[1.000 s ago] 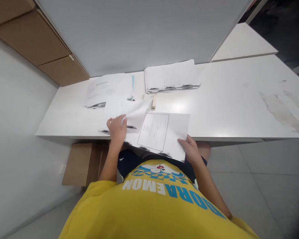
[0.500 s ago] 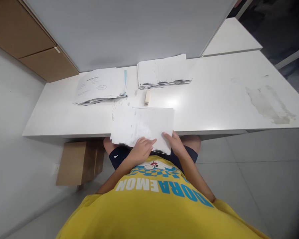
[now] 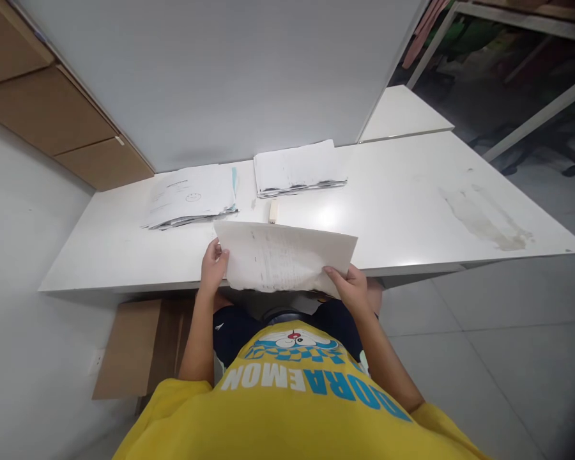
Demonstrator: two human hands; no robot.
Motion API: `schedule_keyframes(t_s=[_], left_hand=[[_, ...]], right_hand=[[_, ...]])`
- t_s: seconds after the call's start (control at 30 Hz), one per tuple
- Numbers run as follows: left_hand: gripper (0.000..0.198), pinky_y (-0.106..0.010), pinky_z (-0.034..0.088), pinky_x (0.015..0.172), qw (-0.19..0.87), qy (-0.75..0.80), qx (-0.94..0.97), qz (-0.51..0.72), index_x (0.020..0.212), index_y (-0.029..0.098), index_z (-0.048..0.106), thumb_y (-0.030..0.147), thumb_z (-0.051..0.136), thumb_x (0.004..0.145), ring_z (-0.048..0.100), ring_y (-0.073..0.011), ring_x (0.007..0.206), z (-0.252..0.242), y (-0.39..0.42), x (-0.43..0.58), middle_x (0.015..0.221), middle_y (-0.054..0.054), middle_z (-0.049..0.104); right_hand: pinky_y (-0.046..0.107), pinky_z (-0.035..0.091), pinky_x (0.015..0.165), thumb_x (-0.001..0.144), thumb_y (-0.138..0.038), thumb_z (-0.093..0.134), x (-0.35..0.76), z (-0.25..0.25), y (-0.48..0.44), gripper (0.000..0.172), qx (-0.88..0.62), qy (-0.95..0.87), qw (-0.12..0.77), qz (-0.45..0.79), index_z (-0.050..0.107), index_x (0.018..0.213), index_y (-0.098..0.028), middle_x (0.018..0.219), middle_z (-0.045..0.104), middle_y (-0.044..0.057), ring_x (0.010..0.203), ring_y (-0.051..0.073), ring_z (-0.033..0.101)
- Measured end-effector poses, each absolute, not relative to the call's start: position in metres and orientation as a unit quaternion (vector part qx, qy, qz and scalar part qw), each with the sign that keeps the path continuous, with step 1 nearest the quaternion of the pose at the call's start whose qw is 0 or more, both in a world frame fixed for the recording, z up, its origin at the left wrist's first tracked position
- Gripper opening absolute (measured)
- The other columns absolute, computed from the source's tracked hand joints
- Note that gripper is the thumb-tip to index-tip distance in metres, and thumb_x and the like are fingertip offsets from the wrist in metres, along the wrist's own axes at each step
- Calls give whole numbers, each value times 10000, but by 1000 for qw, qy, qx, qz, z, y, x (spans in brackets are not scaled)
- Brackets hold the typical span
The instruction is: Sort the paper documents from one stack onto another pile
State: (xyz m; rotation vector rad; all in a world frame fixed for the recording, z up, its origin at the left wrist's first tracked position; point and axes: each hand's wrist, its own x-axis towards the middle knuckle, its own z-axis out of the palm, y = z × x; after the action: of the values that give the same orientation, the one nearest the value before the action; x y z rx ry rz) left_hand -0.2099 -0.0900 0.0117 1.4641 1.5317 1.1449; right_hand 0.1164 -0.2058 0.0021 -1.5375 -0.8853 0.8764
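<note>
The paper (image 3: pixel 287 255) is being held by both hands over the near edge of the white table (image 3: pixel 388 220), in front of the body; how many sheets are being held cannot be told. At one end, the paper's edge is being pinched between thumb and fingers of the left hand (image 3: pixel 213 267). At the other end, it is being clamped by the right hand (image 3: pixel 352 289), with the thumb lying on top and the fingers partly hidden underneath. It is being gripped at both ends, probably so that sagging is being limited and the printed side is being left uncovered — the lower edge is nevertheless looking uneven. Farther back, the left stack (image 3: pixel 186 198) and the right stack (image 3: pixel 297 167) are being separated by a gap, perhaps so that their sheets are not being mixed. A small beige block (image 3: pixel 273 211) is lying just beyond the paper — it is not being touched by any hand.
</note>
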Motion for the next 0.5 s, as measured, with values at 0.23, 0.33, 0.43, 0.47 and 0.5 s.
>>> schedule_keyframes(t_s=[0.23, 0.33, 0.43, 0.47, 0.5], left_hand=[[317, -268, 477, 818, 216, 531, 528, 626, 921, 223, 522, 504, 665, 890, 552, -134, 801, 33, -96, -188, 816, 28, 510], [293, -291, 476, 838, 159, 554, 529, 622, 913, 227, 511, 484, 651, 906, 546, -138, 796, 26, -95, -185, 809, 31, 491], [267, -344, 485, 936, 154, 536, 584, 590, 925, 225, 556, 471, 654, 891, 598, -190, 974, 21, -96, -182, 942, -27, 572], [258, -361, 484, 969, 167, 524, 601, 579, 949, 224, 577, 463, 650, 887, 603, -210, 1039, 21, -97, -181, 1006, -51, 596], [256, -371, 486, 984, 190, 514, 612, 571, 999, 225, 594, 449, 642, 886, 608, -223, 1071, 23, -98, -179, 1057, -68, 614]], right_hand=[[414, 540, 878, 764, -504, 739, 126, 29, -184, 299, -579, -435, 623, 296, 743, 839, -214, 964, 768, 83, 991, 287, 693], [407, 522, 890, 769, -469, 742, 131, 16, -168, 244, -528, -457, 621, 356, 712, 785, -227, 953, 747, 70, 978, 256, 675], [392, 518, 817, 713, -466, 755, 131, -1, -160, 265, -554, -406, 611, 394, 691, 778, -217, 850, 716, 56, 855, 232, 651], [391, 515, 809, 701, -473, 745, 130, -5, -160, 276, -561, -388, 616, 394, 681, 774, -214, 848, 711, 58, 846, 232, 645], [393, 514, 813, 702, -485, 723, 129, -7, -161, 287, -560, -373, 627, 392, 672, 778, -214, 864, 712, 65, 858, 236, 644]])
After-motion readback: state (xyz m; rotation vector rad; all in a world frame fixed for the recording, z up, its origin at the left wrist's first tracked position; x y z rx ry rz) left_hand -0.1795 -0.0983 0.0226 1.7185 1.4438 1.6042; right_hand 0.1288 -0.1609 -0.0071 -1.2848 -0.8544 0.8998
